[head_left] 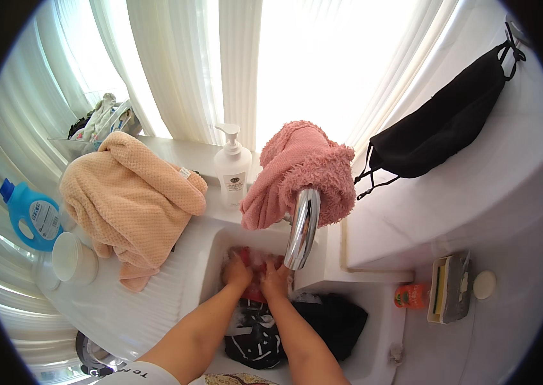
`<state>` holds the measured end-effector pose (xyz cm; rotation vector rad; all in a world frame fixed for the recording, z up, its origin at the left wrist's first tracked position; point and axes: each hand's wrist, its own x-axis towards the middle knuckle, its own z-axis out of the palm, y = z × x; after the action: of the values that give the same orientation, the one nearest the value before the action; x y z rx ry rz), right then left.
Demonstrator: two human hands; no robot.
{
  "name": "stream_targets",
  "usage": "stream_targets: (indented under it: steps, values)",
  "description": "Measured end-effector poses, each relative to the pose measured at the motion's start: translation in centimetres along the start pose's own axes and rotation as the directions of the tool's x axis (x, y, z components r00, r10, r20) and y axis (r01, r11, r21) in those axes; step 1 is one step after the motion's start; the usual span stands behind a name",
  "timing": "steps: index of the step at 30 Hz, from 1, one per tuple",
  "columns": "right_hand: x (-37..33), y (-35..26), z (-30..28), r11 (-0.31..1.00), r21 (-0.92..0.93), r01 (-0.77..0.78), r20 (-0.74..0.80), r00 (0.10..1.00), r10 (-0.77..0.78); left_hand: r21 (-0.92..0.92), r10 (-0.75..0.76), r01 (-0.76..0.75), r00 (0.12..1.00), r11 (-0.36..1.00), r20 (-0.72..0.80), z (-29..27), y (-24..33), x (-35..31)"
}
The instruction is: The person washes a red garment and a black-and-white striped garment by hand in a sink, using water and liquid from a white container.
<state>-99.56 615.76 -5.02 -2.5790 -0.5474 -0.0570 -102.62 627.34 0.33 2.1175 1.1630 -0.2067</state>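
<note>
Both hands are down in the white sink [204,273], side by side. A wet red cloth [254,292] with pale suds around it lies between and under them. My left hand [237,273] is closed on the cloth's left part, its fingertips hidden in the folds. My right hand [276,281] grips the right part, just below the chrome faucet spout [303,228]. Closer to me, beneath my forearms, a black cloth with white markings [253,343] is bunched up. Plain black fabric [336,321] lies to its right.
A fluffy pink cloth [307,170] hangs over the faucet. To its left stand a white pump bottle [233,170], a peach towel [133,199], a white cup [74,260] and a blue jug [34,215]. On the right are a black mask [438,122], an orange container [411,296] and a sponge holder [451,289].
</note>
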Motion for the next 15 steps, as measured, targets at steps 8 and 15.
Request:
stream_targets:
  steps: [8,15]
  values:
    - [-1.1,-4.6,-10.7,0.424,0.885,-0.192,0.186,0.981,0.057,-0.878,0.237,0.477,0.858,-0.041,0.455,-4.8,1.1,-5.2]
    - [-1.6,-5.1,-8.9,0.65,0.684,-0.332,0.183,0.94,0.287,-0.927,0.146,0.331,0.922,0.178,0.358,-2.2,0.2,-9.6]
